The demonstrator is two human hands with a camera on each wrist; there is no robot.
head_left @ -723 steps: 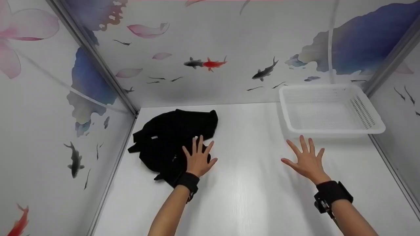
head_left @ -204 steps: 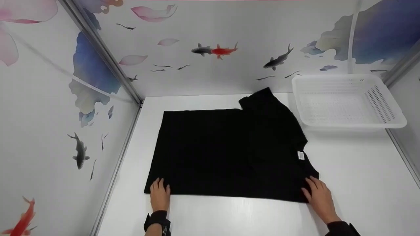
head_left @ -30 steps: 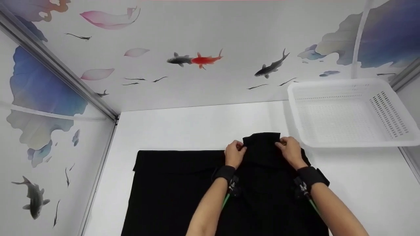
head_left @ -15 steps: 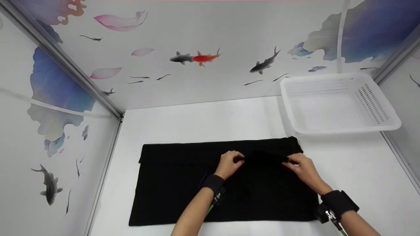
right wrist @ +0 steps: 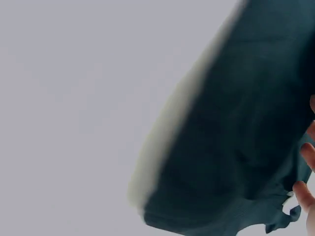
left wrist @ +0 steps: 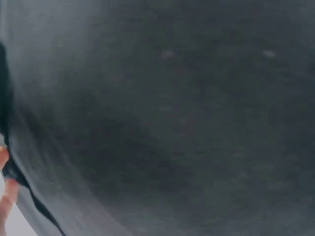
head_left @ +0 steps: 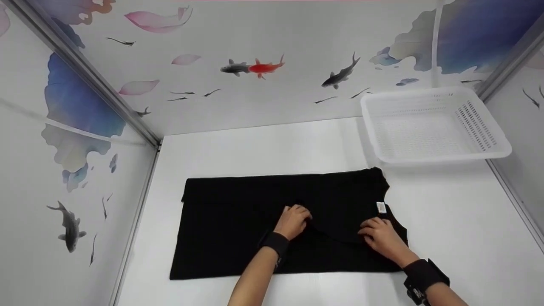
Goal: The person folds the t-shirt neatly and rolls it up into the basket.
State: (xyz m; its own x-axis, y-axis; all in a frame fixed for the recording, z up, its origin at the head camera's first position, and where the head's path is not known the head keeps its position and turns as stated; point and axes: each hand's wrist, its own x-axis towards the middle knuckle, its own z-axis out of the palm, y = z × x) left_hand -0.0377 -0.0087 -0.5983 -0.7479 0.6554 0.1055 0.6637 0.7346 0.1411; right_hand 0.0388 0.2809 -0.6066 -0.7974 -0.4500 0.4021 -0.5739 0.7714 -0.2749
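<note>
A black T-shirt lies flat, its far side folded over toward the person, with a white label at the neck on the right. The sleeve flap, black on black, lies across the shirt between the hands. My left hand bends its fingers at the flap's left end; in the left wrist view two fingertips show with dark cloth between them. Over the flap's right end, below the label, rests my right hand. Its fingers stand apart and loosely bent in the right wrist view, with no cloth visibly pinched.
A white plastic basket with perforated sides stands at the back right of the white table. Printed walls with fish and petals enclose the table at the back and sides.
Earlier the T-shirt was crumpled, then spread flat, and its far side came over. In the last second the sleeve came down toward the person; the right hand let it go, and the label shows.
</note>
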